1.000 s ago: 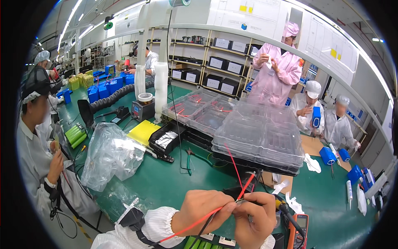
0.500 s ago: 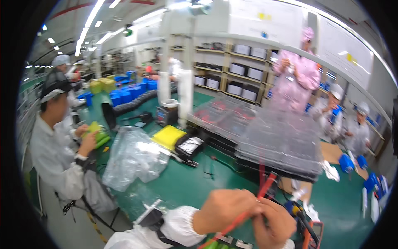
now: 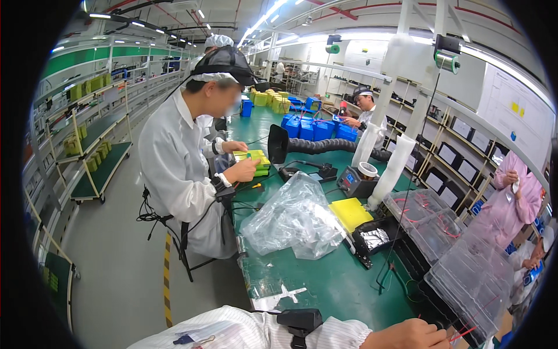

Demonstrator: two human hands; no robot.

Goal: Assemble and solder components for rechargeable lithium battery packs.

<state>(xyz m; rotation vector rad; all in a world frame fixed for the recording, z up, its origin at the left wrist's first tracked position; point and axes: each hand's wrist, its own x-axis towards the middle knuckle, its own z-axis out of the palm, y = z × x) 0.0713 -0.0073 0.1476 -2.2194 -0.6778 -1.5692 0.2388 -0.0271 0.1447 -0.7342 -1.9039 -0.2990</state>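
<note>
My left hand (image 3: 410, 335) reaches in at the lower right edge, its fingers closed in a pinch. A thin red wire (image 3: 462, 334) comes out at its fingertips; the rest of the wire is hidden or cut off by the frame. My white sleeve (image 3: 343, 330) carries a black strap with a small black box (image 3: 299, 318). Just beyond the hand lies a clear plastic compartment box (image 3: 465, 285) with a dark base. My right hand is outside the picture.
On the green table (image 3: 273, 273) lie a crumpled clear bag (image 3: 296, 215), a yellow block (image 3: 350, 214), green-handled pliers (image 3: 390, 273) and a soldering station (image 3: 356, 181). At left a co-worker (image 3: 186, 151) handles a yellow-green pack (image 3: 253, 160). Blue packs (image 3: 317, 128) stand farther back.
My view has swung left, so the table and co-worker sit differently in it. Both my hands were together on red wire; now only the left shows, at the lower right.
</note>
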